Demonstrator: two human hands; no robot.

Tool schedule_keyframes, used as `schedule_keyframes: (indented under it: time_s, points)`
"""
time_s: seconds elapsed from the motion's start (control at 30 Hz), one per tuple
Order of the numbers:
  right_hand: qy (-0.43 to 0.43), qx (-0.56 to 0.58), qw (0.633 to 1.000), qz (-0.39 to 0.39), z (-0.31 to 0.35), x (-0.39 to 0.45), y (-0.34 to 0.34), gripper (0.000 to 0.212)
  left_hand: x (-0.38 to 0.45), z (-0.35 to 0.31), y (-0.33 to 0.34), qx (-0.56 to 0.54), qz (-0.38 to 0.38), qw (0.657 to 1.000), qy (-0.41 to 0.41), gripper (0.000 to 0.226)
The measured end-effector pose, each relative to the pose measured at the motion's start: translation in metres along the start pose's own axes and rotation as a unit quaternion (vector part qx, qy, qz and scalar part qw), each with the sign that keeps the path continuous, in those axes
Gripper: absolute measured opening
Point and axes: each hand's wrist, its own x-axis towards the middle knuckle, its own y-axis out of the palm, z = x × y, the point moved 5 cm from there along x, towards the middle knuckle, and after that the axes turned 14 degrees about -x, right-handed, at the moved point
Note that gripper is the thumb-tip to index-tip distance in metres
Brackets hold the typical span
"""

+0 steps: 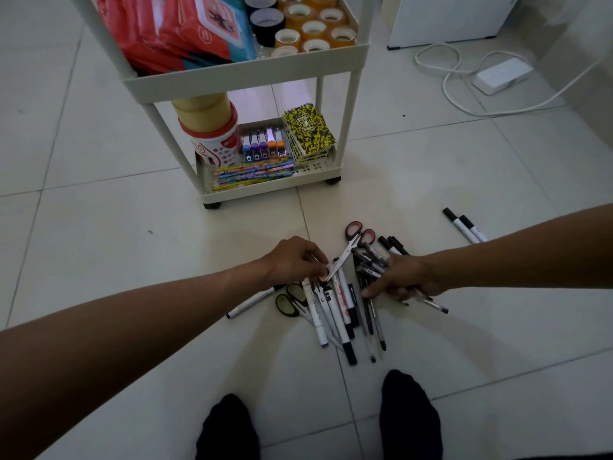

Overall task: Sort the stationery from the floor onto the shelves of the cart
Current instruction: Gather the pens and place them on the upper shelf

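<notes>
Socked feet point(410, 416) aside, left hand point(292, 260) pinches the red-handled scissors point(348, 252) by the blade tip while right hand point(403, 277) clutches a pen bundle point(371, 263), so they'll probably slip or nick fingers.

From my feed I see two bare forearms with no sleeves, watch or rings showing, ending in the left hand point(295, 260) and right hand point(403, 277). Both feet wear dark socks point(409, 416), plain and unmarked.
</notes>
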Motion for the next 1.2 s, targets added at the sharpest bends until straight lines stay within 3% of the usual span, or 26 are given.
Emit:
schedule_keyframes:
  time_s: [0.07,0.13,0.23,0.3,0.5,0.67,0.87,1.1,1.2]
  points:
    - [-0.018,0.032,0.999,0.04,0.002,-0.005,0.001,0.042,-0.004,-0.003,0.008,-0.091,0.009,0.996,-0.019,0.023]
    - [-0.041,0.064,0.994,0.076,0.01,-0.014,0.003,0.03,-0.007,-0.007,0.016,-0.163,0.017,0.986,-0.035,0.03]
    - [-0.069,0.085,0.988,0.113,0.024,-0.027,0.007,0.014,-0.005,-0.014,0.027,-0.218,0.022,0.975,-0.038,0.041]
    - [-0.081,0.096,0.984,0.124,0.029,-0.026,0.007,0.015,-0.003,-0.019,0.031,-0.245,0.002,0.969,-0.026,0.042]
    - [-0.097,0.129,0.986,0.036,0.04,-0.027,-0.007,0.028,0.003,-0.017,0.02,-0.292,-0.074,0.953,0.009,0.062]
    - [-0.107,0.136,0.985,-0.021,0.045,-0.024,-0.016,0.053,-0.001,-0.02,0.017,-0.29,-0.072,0.954,0.029,0.055]
    - [-0.102,0.154,0.982,-0.028,0.046,-0.025,-0.018,0.048,0.001,-0.016,0.029,-0.325,-0.046,0.945,0.006,0.07]
    - [-0.097,0.184,0.977,-0.037,0.04,-0.023,-0.017,0.066,-0.001,-0.027,0.028,-0.364,-0.051,0.93,0.035,0.053]
    - [-0.1,0.186,0.977,-0.028,0.038,-0.021,-0.018,0.062,0.001,-0.028,0.03,-0.364,-0.045,0.929,0.038,0.052]
